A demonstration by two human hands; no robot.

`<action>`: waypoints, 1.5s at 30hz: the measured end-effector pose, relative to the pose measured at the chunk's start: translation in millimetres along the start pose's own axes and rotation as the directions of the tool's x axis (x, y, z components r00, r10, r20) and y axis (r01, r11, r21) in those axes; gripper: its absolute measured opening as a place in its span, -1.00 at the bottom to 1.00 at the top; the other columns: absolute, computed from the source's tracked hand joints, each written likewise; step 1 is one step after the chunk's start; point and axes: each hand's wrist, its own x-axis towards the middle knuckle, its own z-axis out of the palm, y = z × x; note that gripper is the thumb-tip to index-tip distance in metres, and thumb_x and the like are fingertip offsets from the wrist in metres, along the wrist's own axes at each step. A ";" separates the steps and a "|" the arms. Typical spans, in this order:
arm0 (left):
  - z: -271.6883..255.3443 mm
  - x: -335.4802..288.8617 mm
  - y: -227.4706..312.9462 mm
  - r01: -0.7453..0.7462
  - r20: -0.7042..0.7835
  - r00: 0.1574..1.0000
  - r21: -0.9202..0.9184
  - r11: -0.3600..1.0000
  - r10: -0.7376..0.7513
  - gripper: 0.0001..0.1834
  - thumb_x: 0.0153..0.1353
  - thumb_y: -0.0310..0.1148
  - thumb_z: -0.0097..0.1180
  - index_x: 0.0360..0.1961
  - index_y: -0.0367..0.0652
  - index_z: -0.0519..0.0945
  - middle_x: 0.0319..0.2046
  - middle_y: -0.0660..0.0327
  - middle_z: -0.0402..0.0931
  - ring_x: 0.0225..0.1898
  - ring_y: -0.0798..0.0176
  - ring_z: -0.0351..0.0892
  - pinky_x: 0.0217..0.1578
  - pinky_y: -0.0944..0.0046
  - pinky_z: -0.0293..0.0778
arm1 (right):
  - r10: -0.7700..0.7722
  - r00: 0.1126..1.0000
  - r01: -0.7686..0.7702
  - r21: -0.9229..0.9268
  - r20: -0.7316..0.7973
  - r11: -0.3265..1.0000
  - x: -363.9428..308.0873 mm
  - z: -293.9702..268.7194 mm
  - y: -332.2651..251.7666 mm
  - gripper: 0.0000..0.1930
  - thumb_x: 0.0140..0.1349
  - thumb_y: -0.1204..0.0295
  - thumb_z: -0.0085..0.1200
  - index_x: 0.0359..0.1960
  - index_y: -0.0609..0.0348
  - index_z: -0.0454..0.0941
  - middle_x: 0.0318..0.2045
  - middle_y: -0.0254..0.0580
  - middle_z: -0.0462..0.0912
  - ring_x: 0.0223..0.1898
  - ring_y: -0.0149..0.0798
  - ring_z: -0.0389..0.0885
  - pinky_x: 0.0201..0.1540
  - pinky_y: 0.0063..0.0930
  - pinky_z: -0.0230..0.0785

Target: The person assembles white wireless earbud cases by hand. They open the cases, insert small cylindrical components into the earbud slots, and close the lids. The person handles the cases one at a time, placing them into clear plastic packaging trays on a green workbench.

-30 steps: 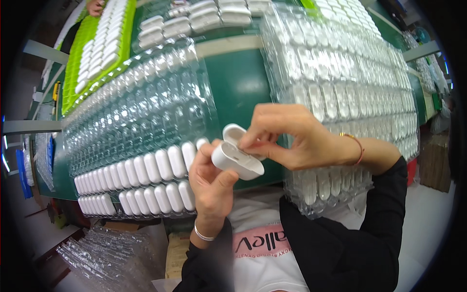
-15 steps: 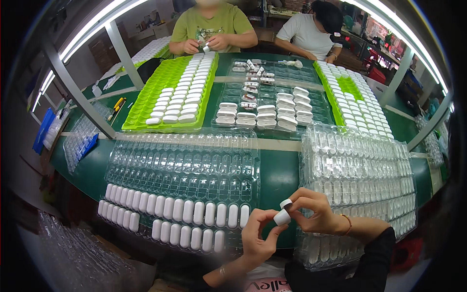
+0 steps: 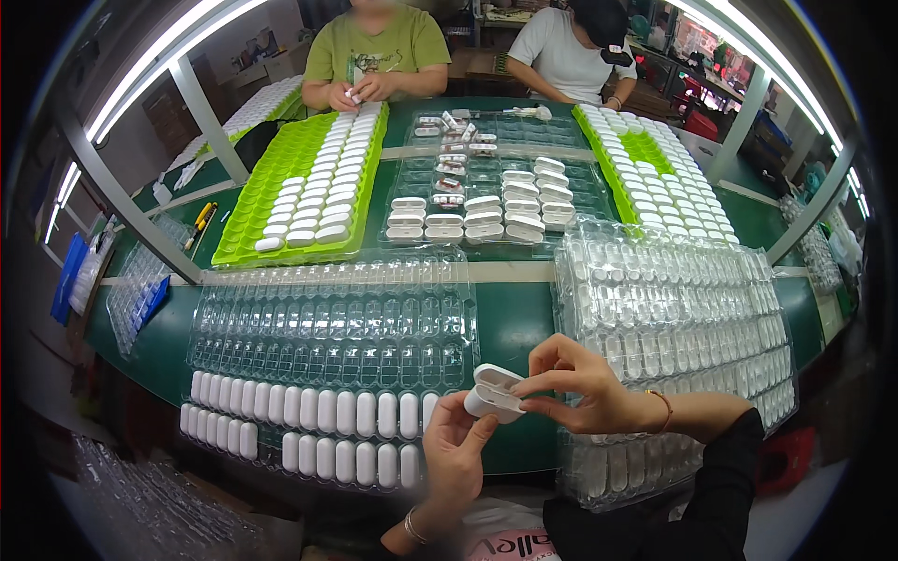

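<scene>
A small white earbud charging case point(image 3: 494, 395) is held in front of me with its lid tipped up. My left hand point(image 3: 456, 443) grips its body from the left and below, fingers and thumb wrapped round it. At the case's right end my right hand point(image 3: 580, 388) pinches with its fingertips reaching toward the opening under the lid. Whether anything small sits between those fingertips is hidden. Left of my hands, a clear plastic tray point(image 3: 327, 327) carries rows of closed white cases point(image 3: 318, 412) in its near part, with bare pockets beyond.
Stacked clear trays point(image 3: 673, 327) lie to the right. Farther off are a tray with opened cases point(image 3: 484, 221), green trays of white cases point(image 3: 224, 234) point(image 3: 655, 150), and metal posts point(image 3: 140, 196). Two people point(image 3: 379, 56) point(image 3: 571, 56) work across the green table point(image 3: 514, 323).
The case has been turned so its opened lid and inside show, and it has moved left. My right fingers have shifted from the lid to its right end. The whole view has moved slightly.
</scene>
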 end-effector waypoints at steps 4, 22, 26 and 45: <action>-0.7 2.3 6.4 -0.137 -0.007 0.990 0.105 0.985 0.138 -0.65 0.23 -0.58 0.16 0.01 -0.30 0.37 -0.12 0.17 0.52 -0.08 0.37 0.52 -0.03 0.36 0.45 | -0.049 0.995 0.051 -0.025 0.083 0.998 8.0 8.6 -15.1 -0.70 0.09 0.50 0.29 -0.10 0.06 0.61 -0.22 -0.18 0.58 -0.32 -0.13 0.62 -0.32 -0.40 0.52; -21.3 2.8 28.0 -0.343 0.108 0.936 0.483 0.806 0.334 -0.69 0.24 -0.67 0.01 0.02 -0.35 0.37 -0.02 0.05 0.39 -0.02 0.28 0.44 -0.03 0.28 0.46 | 0.021 0.981 -0.123 -0.535 -0.192 0.836 190.4 -59.3 137.8 -0.82 0.06 0.47 0.09 -0.32 0.13 0.70 -0.37 0.06 0.68 -0.33 0.13 0.64 -0.21 -0.13 0.47; -23.9 -0.1 33.7 -0.334 0.080 0.935 0.524 0.784 0.345 -0.74 0.23 -0.70 0.02 -0.05 -0.34 0.42 -0.09 0.09 0.41 -0.12 0.34 0.46 -0.09 0.35 0.44 | 0.148 0.974 -0.226 -0.701 -0.171 0.676 237.2 -81.9 208.2 -0.82 0.03 0.41 0.10 -0.34 0.04 0.72 -0.35 0.00 0.69 -0.25 0.07 0.66 -0.14 -0.11 0.50; -88.8 -6.2 83.8 -0.361 0.072 0.801 0.851 0.382 0.595 -0.81 0.17 -0.78 0.01 -0.20 -0.38 0.48 -0.28 0.07 0.51 -0.33 0.33 0.45 -0.27 0.41 0.41 | 0.057 0.998 -0.068 -0.664 -0.038 0.744 330.0 20.3 246.0 -0.80 -0.01 0.42 0.02 -0.44 0.12 0.71 -0.42 0.09 0.67 -0.31 0.08 0.68 -0.16 -0.13 0.52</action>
